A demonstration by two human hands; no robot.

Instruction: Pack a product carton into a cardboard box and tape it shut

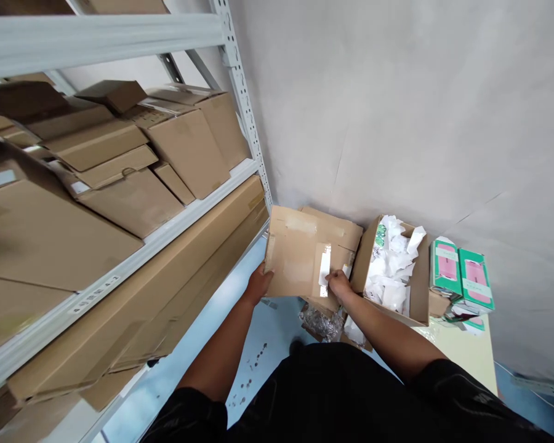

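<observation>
A flattened brown cardboard box [293, 252] is held up in front of me, tilted, over more cardboard. My left hand [259, 283] is closed on its lower left edge, thumb on the front face. My right hand [338, 284] is closed at its lower right side, the fingertips against the lower end of a white label [324, 266] with shiny clear tape around it. Whether the fingers pinch the label or only the board is hard to see. Another cardboard piece [339, 227] leans behind it, against the wall.
Beside my right forearm stands an open carton [418, 295] full of crumpled white paper. Green-and-pink boxes [475, 280] sit right of it on a pale table [482, 351]. Clear plastic wrap [322, 321] lies below. Metal shelving [240, 175] with several cardboard boxes [189, 147] fills the left.
</observation>
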